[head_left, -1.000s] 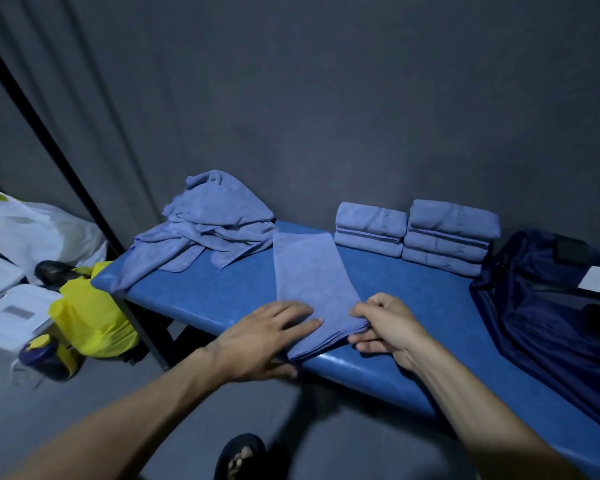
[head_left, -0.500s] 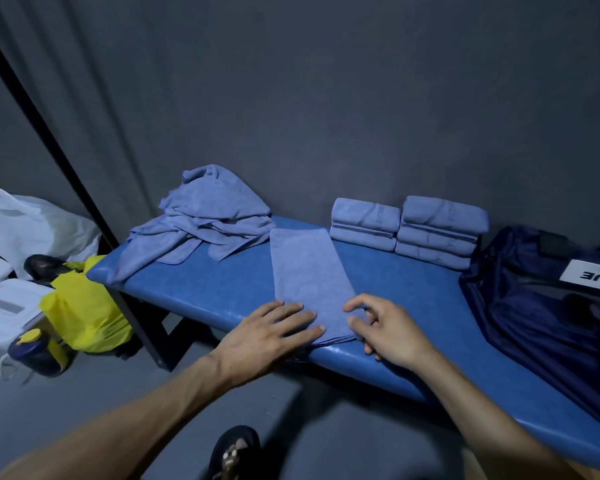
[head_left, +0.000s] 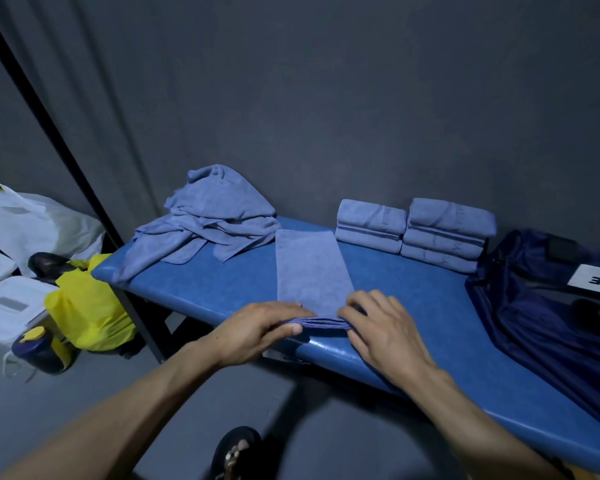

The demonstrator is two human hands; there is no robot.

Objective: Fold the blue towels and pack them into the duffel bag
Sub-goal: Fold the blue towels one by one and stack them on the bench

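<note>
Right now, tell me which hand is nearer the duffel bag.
Right. The right hand pinches the strip towel's near end, on the side facing the duffel bag with bare bench between; the left hand grips the same end farther away.

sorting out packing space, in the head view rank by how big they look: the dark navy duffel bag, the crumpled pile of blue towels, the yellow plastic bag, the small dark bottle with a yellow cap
1. Dark navy duffel bag, partly cut off
2. Crumpled pile of blue towels
3. Yellow plastic bag
4. Small dark bottle with yellow cap
</note>
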